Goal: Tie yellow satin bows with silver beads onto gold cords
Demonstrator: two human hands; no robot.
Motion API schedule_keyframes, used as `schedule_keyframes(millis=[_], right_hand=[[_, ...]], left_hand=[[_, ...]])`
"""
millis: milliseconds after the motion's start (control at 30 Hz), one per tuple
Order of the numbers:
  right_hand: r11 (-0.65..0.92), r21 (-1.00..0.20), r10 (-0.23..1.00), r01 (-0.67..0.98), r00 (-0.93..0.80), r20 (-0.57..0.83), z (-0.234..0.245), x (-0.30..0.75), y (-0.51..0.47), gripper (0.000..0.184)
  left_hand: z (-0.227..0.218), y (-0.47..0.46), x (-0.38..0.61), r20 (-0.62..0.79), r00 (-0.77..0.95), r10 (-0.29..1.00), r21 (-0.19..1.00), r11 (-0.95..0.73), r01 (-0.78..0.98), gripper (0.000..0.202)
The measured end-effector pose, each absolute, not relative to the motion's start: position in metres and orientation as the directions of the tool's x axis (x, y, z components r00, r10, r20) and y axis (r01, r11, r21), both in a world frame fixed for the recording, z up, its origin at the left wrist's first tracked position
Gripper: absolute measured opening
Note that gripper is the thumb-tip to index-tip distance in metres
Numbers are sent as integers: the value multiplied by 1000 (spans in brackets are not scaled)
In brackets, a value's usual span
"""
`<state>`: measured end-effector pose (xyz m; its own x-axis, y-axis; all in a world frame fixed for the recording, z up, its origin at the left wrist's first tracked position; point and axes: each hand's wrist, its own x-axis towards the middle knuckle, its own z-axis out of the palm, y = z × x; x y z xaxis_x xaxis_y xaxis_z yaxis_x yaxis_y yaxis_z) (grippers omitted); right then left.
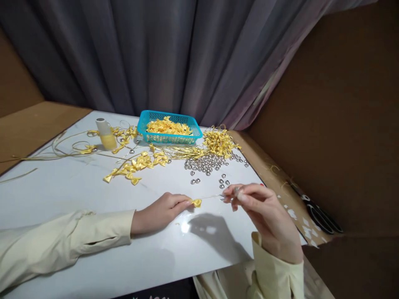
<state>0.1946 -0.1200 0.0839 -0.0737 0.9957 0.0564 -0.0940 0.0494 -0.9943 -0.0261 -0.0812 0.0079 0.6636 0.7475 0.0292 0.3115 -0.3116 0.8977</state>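
Note:
Over the white board, my left hand [165, 211] pinches a small yellow satin bow [196, 203] at its left end. My right hand [258, 203] is raised to the right of it, thumb and forefinger pressed together on a small greyish thing too unclear to name. A thin pale strand [210, 196] stretches from the bow towards my right fingers; what it is made of cannot be told. Just beyond my hands lies a heap of small silver, rounded pieces [207, 164], with a few scattered nearer. More loose yellow bows [145, 162] lie beyond my left hand.
A blue basket [170, 139] full of yellow bows stands at the back. Beside it are a bottle with yellow contents [106, 135] and a bundle of bows on gold cords [220, 141]. Black-handled scissors [321, 216] and white scraps lie at right. Cardboard walls flank the board [149, 265].

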Motion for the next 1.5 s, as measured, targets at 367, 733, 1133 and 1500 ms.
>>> schedule_keyframes(millis=[367,733,1133,1500], right_hand=[[93,-972,986,-217,-117,120,78,166,-150,4],[-102,-973,989,-208,-123,-78,55,144,-131,9],[-79,-968,995,-239,-71,-63,42,140,-123,19],[-117,-988,978,-103,-182,-97,33,154,-120,14]], left_hand=[[9,-81,-26,146,559,816,883,-362,298,28],[17,-88,-19,24,547,837,999,-2,-42,28],[13,-90,-17,-146,584,799,913,336,-232,26],[10,-85,-19,-104,546,831,933,271,-235,30]])
